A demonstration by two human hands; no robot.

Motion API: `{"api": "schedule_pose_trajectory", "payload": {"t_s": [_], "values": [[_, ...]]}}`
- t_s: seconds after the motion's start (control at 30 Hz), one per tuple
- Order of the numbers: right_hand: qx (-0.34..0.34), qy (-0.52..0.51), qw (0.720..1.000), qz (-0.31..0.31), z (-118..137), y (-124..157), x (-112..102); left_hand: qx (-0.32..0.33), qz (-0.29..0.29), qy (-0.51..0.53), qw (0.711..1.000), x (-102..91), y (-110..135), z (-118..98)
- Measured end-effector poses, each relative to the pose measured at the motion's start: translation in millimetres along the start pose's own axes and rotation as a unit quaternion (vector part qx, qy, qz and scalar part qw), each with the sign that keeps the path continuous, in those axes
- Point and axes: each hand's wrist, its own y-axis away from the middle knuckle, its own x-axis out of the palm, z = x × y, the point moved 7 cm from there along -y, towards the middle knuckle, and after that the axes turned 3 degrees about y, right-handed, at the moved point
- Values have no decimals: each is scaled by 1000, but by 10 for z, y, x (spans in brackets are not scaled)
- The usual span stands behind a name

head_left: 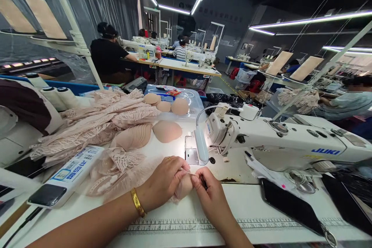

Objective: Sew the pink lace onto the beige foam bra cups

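My left hand [168,176], with a gold bracelet at its wrist, pinches the edge of a beige fabric piece [185,188]. Across from it, my right hand [207,186] grips the same piece between thumb and fingers. Both hands are close together in front of the needle area of a white sewing machine [279,143]. Sheer beige lace [119,170] spreads on the table left of my hands. Behind that lie a fanned stack of beige cup pads [132,135] and a single oval pad [167,131].
A lace heap [95,120] and a white control box [69,174] stand at the left. Round pads [180,106] rest on a clear plastic lid. A black phone [290,205] lies at the right, behind a printed ruler strip [174,226]. Other people work at machines farther back.
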Motion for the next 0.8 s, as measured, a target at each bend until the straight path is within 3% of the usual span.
{"api": "schedule_pose_trajectory", "payload": {"t_s": [0.1, 0.2, 0.4, 0.8], "values": [[-16, 25, 1000, -5, 10, 10, 15, -3, 9, -1, 1000, 22, -5, 20], [-66, 76, 993, -58, 85, 50, -17, 10, 0, -2, 1000, 18, -1, 4], [-168, 204, 955, -138, 269, 116, -23, 32, -10, 0, 999, -9, -3, -51], [-188, 255, 931, -184, 270, 117, -14, 38, 1, 8, 999, 0, -13, -88]]}}
